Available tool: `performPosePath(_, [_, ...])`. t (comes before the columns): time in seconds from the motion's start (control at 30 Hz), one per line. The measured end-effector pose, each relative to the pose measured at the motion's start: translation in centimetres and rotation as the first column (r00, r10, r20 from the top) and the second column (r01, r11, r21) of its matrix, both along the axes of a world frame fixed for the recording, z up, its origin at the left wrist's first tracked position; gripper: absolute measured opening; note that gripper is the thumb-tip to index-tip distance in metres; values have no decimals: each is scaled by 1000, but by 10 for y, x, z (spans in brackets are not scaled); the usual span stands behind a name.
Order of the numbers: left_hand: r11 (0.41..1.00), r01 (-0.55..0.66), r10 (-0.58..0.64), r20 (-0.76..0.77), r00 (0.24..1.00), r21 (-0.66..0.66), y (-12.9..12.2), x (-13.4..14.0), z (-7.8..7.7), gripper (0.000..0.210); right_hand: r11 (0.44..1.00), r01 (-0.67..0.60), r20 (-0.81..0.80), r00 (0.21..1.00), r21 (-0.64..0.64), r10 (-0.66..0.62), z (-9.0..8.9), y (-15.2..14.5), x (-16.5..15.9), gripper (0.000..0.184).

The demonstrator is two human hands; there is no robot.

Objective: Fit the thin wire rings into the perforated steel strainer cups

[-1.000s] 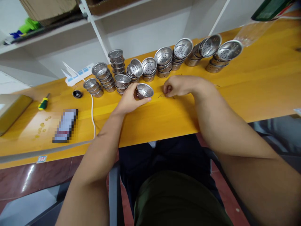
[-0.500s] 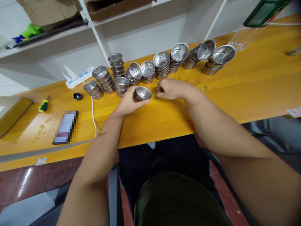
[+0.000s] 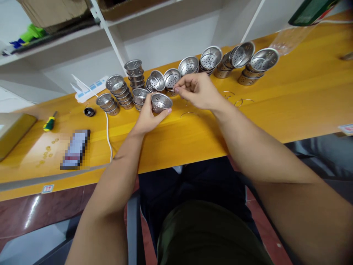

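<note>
A small perforated metal cup [image 3: 162, 103] is gripped in my left hand [image 3: 147, 119], its mouth tilted up and toward me. The thumb lies along its near side, and the fingers go behind it out of sight. To the upper right of that cup, my right hand [image 3: 200, 91] is closed in a pinch, thumb against index finger. Whatever is in the pinch is too small to make out. Below the right hand lies a thin curved wire [image 3: 189, 113], and more bent wires [image 3: 242, 101] rest to the right. Nested perforated cups [image 3: 188, 66] stand just behind my hands.
More stacks of cups [image 3: 134, 70] line the back of the table [image 3: 176, 147]. At left are a phone [image 3: 75, 149], a screwdriver [image 3: 50, 122], a white cable [image 3: 109, 138], a power strip [image 3: 92, 89] and small yellowish rings [image 3: 47, 152]. A clear plastic bottle [image 3: 289, 38] lies back right.
My right hand has lifted off the table and moved up and slightly left, now pinching near the cup. The cup in my left hand has shifted slightly left and up.
</note>
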State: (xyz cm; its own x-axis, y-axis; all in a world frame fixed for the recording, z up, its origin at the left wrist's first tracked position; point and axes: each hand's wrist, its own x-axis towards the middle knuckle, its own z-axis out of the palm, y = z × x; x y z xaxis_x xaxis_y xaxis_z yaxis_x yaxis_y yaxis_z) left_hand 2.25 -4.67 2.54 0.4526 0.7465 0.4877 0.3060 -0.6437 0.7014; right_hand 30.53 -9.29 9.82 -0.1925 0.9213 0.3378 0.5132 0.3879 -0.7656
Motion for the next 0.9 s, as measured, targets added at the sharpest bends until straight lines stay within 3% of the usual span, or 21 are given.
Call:
performPosePath(0.17, [1000,-2,2,15,1000,6,4,2,-7,100,999,-50,36,998,2,50,-10,2,-19,70])
performPosePath(0.37, [997,71,-71,63,995,10,7,3,-15,109,997,-61,7,998,42,61,-8,-6,-28,59])
performPosePath(0.5, [995,81,-84,49,995,51,8,2,-12,107,999,-25,31,999,48,23,-5,-10,-30,60])
performPosePath(0.77, [992,122,-119,72,990,-45,9,-1,-10,110,996,50,132,990,68,-58,-6,-7,-30,50])
performPosePath(0.9, [974,224,-214,203,955,-24,17,1,-24,114,984,2,-19,1000,176,1,-21,5,-30,36])
